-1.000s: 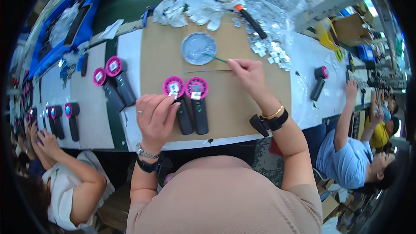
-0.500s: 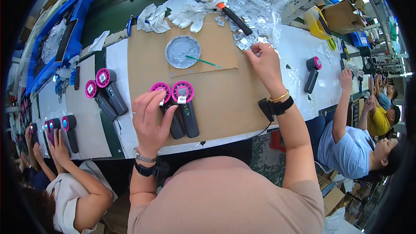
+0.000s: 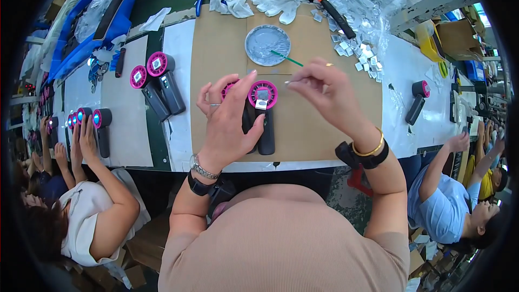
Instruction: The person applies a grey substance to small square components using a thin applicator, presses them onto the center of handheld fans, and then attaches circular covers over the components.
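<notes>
Two dark grey handheld fans with pink grilles lie side by side on the brown cardboard [image 3: 313,135] before me. On the right fan [image 3: 266,130], a small silver square sits at the grille's centre and another at its lower rim. My left hand [image 3: 231,119] is over the left fan [image 3: 227,87] and hides most of it; its fingers are spread, and contact cannot be judged. Just right of the fans, my right hand [image 3: 328,93] is closed in a pinch, with a small pale piece at its fingertips. Beyond them stands a round dish of grey paste [image 3: 265,43] with a green stick [image 3: 286,58].
Loose silver squares [image 3: 370,60] lie at the far right below a hammer [image 3: 338,16]. White gloves [image 3: 275,2] rest at the back. Two more fans [image 3: 165,84] lie to the left, another [image 3: 416,103] to the right. Co-workers sit on both sides.
My right hand has come from the pile of silver squares to beside the fans, pinching a small piece. My left hand stays over the left fan. The whole view has shifted.
</notes>
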Demonstrator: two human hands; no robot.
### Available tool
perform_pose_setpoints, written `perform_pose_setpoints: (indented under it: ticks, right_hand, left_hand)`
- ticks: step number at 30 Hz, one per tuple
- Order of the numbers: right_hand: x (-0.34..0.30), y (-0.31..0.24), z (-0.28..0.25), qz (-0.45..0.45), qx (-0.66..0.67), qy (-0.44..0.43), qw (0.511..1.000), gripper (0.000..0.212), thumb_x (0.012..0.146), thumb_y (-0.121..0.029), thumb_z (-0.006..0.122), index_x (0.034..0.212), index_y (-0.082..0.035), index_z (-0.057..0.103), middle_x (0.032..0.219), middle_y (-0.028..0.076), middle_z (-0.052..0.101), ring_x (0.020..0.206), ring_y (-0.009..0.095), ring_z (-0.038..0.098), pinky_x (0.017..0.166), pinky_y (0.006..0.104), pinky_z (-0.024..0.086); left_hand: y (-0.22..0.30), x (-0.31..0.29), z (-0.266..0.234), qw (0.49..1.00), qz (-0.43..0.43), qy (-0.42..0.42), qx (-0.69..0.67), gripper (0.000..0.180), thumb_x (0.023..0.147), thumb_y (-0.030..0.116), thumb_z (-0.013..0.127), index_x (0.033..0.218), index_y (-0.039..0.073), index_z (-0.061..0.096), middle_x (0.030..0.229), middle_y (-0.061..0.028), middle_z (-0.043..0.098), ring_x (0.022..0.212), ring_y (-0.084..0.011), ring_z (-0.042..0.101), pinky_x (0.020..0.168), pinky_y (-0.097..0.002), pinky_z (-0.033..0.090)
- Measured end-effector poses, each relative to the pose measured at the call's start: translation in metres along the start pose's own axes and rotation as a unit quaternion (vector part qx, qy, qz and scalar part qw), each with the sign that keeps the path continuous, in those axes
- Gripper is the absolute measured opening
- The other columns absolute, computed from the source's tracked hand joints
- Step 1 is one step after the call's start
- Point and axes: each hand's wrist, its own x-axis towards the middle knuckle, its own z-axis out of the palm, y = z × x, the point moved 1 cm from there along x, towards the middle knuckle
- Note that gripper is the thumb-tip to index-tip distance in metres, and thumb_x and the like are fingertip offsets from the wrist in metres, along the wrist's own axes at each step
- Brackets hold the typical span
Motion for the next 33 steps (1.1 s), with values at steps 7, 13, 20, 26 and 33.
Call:
perform_pose_setpoints:
  ticks: [7,13,20,26,33]
  right_hand:
    - [0.028,-0.008,0.035,-0.005,-0.035,-0.059,0.998,0.01,0.098,-0.008,0.085,0.105,-0.001,0.081,0.088,0.005,0.065,0.078,0.016,0.06,0.071,0.0345,0.047]
    - [0.029,-0.005,0.042,0.007,-0.063,-0.067,0.996,0.012,0.095,-0.008,0.087,0.1,0.0,0.08,0.082,0.008,0.064,0.078,0.024,0.061,0.071,0.0405,0.049]
    - [0.028,-0.005,0.042,0.035,-0.076,-0.1,0.991,0.013,0.092,-0.007,0.087,0.095,0.001,0.078,0.083,0.009,0.064,0.079,0.024,0.062,0.071,0.0406,0.05]
    - [0.033,0.002,0.047,0.059,-0.076,-0.071,0.993,0.016,0.092,-0.008,0.088,0.092,0.001,0.075,0.082,0.012,0.065,0.076,0.024,0.063,0.071,0.0404,0.051]
    - [0.061,-0.003,0.054,0.065,-0.109,-0.05,0.991,0.022,0.089,-0.014,0.089,0.085,-0.004,0.07,0.073,0.015,0.067,0.067,0.029,0.065,0.064,0.0439,0.053]
  left_hand:
    - [-0.005,-0.003,0.005,1.0,-0.005,-0.013,0.004,0.091,0.084,0.015,0.084,0.168,0.013,0.051,0.14,-0.006,0.071,0.147,-0.029,0.051,0.13,-0.0581,0.015]
    - [-0.005,-0.006,0.011,1.0,0.0,-0.008,0.006,0.093,0.084,0.015,0.084,0.17,0.014,0.049,0.138,-0.0048,0.07,0.144,-0.027,0.052,0.13,-0.0587,0.014]
    - [0.0,-0.009,0.014,1.0,0.01,-0.003,0.013,0.093,0.083,0.013,0.084,0.17,0.014,0.049,0.136,-0.0034,0.07,0.143,-0.0251,0.053,0.129,-0.0591,0.014]
    - [-0.007,-0.004,0.02,1.0,0.004,-0.017,0.019,0.091,0.086,0.013,0.082,0.17,0.013,0.049,0.136,-0.0024,0.07,0.142,-0.0245,0.053,0.129,-0.0596,0.014]
    - [-0.015,0.002,0.012,0.997,-0.015,0.012,0.075,0.082,0.09,0.015,0.08,0.167,0.006,0.052,0.136,-0.0053,0.069,0.139,-0.0257,0.054,0.128,-0.0635,0.017]
